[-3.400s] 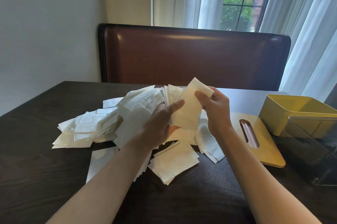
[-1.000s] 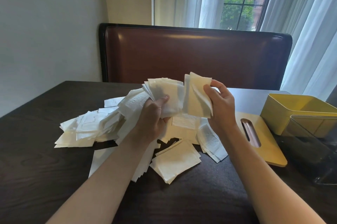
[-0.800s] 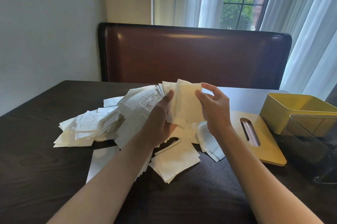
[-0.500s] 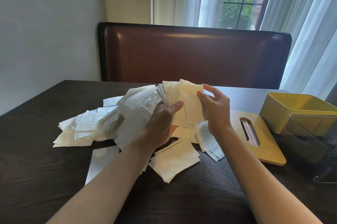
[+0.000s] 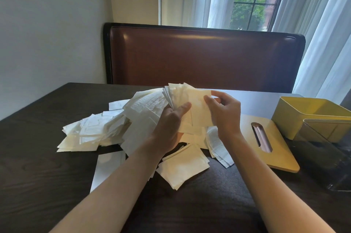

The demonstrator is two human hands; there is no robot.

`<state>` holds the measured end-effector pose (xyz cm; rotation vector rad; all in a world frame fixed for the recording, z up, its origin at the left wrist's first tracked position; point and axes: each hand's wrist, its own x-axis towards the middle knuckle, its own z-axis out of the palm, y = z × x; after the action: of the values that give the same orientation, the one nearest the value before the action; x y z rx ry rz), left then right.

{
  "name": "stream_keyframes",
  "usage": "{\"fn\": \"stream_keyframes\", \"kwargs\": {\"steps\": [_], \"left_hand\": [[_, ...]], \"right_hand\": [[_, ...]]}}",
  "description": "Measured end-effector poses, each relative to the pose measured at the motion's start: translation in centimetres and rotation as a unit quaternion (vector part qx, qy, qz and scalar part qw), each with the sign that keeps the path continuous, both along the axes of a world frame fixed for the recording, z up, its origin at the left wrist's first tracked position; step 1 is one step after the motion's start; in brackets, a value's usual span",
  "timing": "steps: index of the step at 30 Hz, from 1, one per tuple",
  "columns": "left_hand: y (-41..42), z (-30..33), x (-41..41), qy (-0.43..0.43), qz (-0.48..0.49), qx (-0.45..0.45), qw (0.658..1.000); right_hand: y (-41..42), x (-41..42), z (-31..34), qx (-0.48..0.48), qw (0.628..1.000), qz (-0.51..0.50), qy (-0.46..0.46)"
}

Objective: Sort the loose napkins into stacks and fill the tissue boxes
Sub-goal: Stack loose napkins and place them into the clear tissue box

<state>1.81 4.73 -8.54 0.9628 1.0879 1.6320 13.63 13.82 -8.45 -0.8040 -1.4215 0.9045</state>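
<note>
My left hand [image 5: 169, 126] grips a fanned bundle of napkins [image 5: 180, 96] above the table, thumb across its front. My right hand [image 5: 224, 115] pinches the front cream napkin [image 5: 197, 113] of that bundle. Below them a loose heap of white napkins [image 5: 95, 130] spreads to the left, and a small squared stack [image 5: 183, 166] lies near me. To the right stands an open yellow tissue box [image 5: 296, 117], with its yellow slotted lid [image 5: 275, 149] lying flat beside it.
A clear plastic box [image 5: 326, 156] stands at the right edge in front of the yellow box. The dark wooden table [image 5: 38, 175] has bare room near me and at the left. A brown padded bench back [image 5: 205, 58] stands behind the table.
The right hand has pressed the front napkin back against the bundle and lowered it a little. The left hand keeps its grip, its thumb now over the front napkin.
</note>
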Motion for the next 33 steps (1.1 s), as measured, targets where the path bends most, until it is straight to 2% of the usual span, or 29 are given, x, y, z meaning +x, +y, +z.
{"fn": "stream_keyframes", "kwargs": {"steps": [4,6,9,10,12,15,17,21,23,26,33], "left_hand": [[-0.2,0.0,0.3,0.038,-0.01,0.011,0.999],[0.1,-0.2,0.4,0.046,0.019,0.007,0.999],[0.6,0.0,-0.4,-0.033,0.113,0.02,0.993],[0.7,0.2,-0.9,-0.062,0.142,0.025,0.988],[0.7,0.6,-2.0,-0.077,0.19,0.028,0.978],[0.6,1.0,-3.2,-0.093,0.234,0.029,0.967],[0.6,1.0,-3.6,-0.119,0.233,0.019,0.965],[0.9,0.6,-3.9,-0.089,0.247,0.019,0.965],[0.8,0.7,-3.9,-0.104,0.254,0.013,0.961],[0.7,0.6,-3.9,-0.091,0.24,0.001,0.966],[0.9,0.5,-3.7,-0.082,0.204,0.005,0.975]], "right_hand": [[-0.5,-0.3,-0.1,-0.001,1.0,0.018,0.019],[-0.6,-0.5,-0.1,-0.016,0.999,0.034,0.029],[-0.3,-0.1,0.3,-0.026,0.999,0.015,0.032],[0.1,0.1,0.4,-0.02,1.0,0.004,0.004],[0.6,0.4,0.3,-0.007,0.994,0.012,-0.112],[0.5,0.2,-0.2,-0.008,0.961,0.085,-0.262],[0.2,-0.1,-0.5,0.0,0.943,0.116,-0.312],[0.4,-0.3,-0.7,-0.007,0.929,0.103,-0.356],[0.5,-0.2,-0.7,-0.032,0.929,0.112,-0.351],[0.4,-0.1,-0.7,-0.071,0.943,0.153,-0.289],[0.7,0.4,-0.1,-0.002,0.989,0.036,-0.141]]}}
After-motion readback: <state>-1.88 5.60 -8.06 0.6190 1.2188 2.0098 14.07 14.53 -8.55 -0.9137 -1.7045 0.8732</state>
